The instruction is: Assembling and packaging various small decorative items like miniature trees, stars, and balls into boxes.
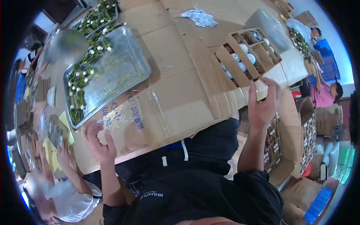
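Note:
My left hand [99,141] hovers over the near left edge of the cardboard-covered table, by the corner of a metal tray. Its fingers are apart and I see nothing in them. The tray [123,62] carries a row of green sprig-like bundles [77,98] with small white cubes along its left side. Beyond the table's right front edge my right hand [263,105] is raised, thumb and fingers apart, with nothing visible between them. Just past its fingertips sits a divided cardboard box [233,64] holding white balls [251,58] and brown, straw-like balls in its compartments.
A second tray of sprigs [98,15] lies behind the first. Crumpled white paper [200,17] rests at the far side, with a clear plastic bag [267,27] behind the box. Right of my legs stands an open carton [290,129] of divided trays. Co-workers sit left and right.

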Demonstrator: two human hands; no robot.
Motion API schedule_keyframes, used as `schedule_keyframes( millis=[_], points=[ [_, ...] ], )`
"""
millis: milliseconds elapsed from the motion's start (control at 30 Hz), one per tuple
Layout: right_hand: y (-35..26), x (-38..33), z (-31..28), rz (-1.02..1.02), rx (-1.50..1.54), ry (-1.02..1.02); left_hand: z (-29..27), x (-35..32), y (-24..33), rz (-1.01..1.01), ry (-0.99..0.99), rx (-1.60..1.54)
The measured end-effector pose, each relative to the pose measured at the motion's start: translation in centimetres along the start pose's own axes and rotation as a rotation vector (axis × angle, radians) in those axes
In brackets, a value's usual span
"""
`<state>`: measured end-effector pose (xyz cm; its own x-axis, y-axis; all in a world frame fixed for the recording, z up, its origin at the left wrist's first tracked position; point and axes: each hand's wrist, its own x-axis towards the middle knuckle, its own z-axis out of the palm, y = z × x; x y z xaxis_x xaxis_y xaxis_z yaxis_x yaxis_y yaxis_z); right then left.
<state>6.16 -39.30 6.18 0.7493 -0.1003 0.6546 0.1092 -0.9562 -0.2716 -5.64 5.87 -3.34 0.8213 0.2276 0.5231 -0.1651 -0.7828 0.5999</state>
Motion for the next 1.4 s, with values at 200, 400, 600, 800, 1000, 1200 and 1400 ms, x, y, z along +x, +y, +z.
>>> schedule_keyframes(
  millis=[200, 400, 600, 800, 1000, 1200, 1400],
  points=[
    [5.9, 3.6, -0.6, -0.021, -0.177, -0.321, 3.3, 0.3, 2.8, 0.010, -0.076, -0.183],
    [9.0, 6.3, 0.6, -0.300, -0.086, -0.281, 1.2, 0.5, 2.1, 0.026, -0.066, -0.100],
    [12.9, 7.3, 0.8, -0.416, -0.155, -0.293, 1.1, 0.6, 2.1, 0.069, -0.129, -0.136],
    [-1.3, 1.7, -1.1, -0.719, 0.127, -0.346, -1.4, -5.2, -2.8, 0.059, -0.093, 0.128],
    [-10.2, -7.7, 2.2, -0.858, 0.375, -0.845, -2.4, -7.6, -7.8, -0.085, 0.066, 0.499],
    [-13.9, -6.9, 4.7, -0.677, 0.153, -1.183, -1.9, -7.5, -8.3, -0.217, 0.049, 0.411],
    [-27.0, -1.0, 10.5, -0.713, 0.633, -1.122, -2.6, -7.9, -7.9, -0.292, 0.000, 0.387]
  ],
)
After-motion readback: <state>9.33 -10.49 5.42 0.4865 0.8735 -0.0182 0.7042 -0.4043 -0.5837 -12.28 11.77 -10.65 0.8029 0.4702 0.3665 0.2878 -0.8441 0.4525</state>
